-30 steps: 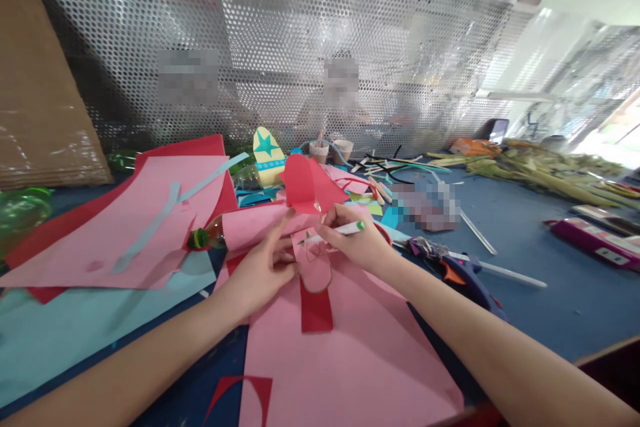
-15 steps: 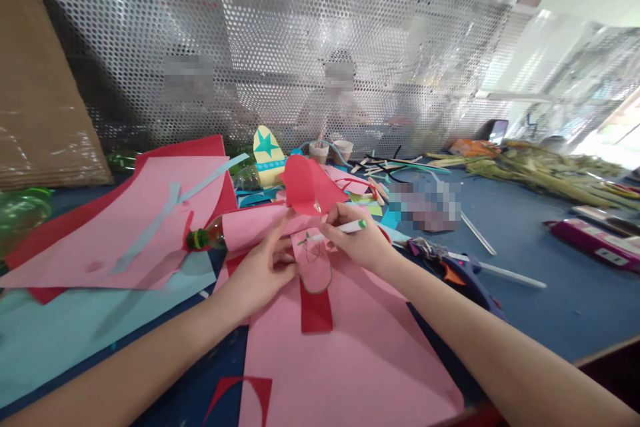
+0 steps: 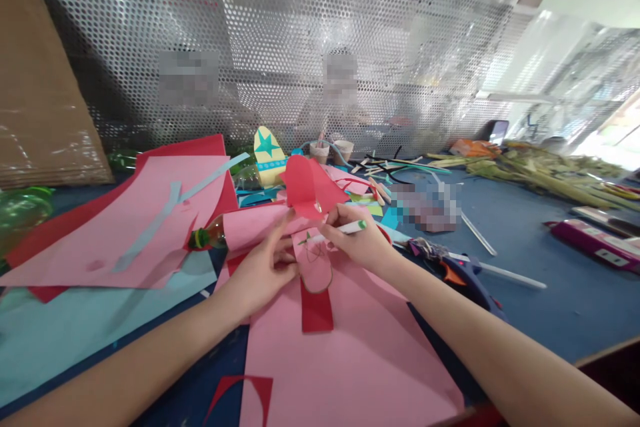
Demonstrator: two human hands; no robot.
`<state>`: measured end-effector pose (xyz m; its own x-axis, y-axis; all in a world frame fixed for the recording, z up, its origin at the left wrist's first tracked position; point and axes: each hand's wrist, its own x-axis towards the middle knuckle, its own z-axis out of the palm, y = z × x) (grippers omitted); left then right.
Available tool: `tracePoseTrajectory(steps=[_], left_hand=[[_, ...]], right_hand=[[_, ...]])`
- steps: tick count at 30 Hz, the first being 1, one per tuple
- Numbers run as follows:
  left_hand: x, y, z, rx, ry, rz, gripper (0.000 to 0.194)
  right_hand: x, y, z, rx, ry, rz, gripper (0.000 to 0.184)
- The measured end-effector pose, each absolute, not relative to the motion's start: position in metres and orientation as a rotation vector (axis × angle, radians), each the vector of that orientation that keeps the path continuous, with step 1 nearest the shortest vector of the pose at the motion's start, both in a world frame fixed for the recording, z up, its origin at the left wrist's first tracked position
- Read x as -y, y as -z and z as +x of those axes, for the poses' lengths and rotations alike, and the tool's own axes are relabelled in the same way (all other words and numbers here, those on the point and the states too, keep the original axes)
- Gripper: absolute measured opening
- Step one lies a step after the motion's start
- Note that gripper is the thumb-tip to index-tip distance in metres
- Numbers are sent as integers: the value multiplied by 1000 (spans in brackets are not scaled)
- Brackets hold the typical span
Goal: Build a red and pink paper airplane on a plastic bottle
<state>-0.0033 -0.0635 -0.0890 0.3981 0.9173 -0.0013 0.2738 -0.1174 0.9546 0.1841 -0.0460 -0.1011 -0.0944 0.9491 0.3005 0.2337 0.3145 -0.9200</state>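
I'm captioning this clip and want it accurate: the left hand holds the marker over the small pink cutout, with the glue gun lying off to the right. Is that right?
Not quite: the head view shows the right hand holding the marker. It is over the small pink cutout, and the glue gun does lie off to the right.

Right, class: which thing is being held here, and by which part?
The right hand holds the marker by its barrel, between tip and green end. The left hand is at the edge of the cutout; whether it grips cannot be told.
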Motion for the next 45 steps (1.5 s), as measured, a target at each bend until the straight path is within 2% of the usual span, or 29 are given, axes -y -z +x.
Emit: tracePoseTrajectory(steps=[34, 45], left_hand=[[65, 88, -3, -1099, -791, 1598, 87], [63, 90, -3, -1062, -795, 1672, 81]], right_hand=[[45, 101, 186, 1560, -873, -1120, 19], [45, 102, 186, 1561, -883, -1135, 19]])
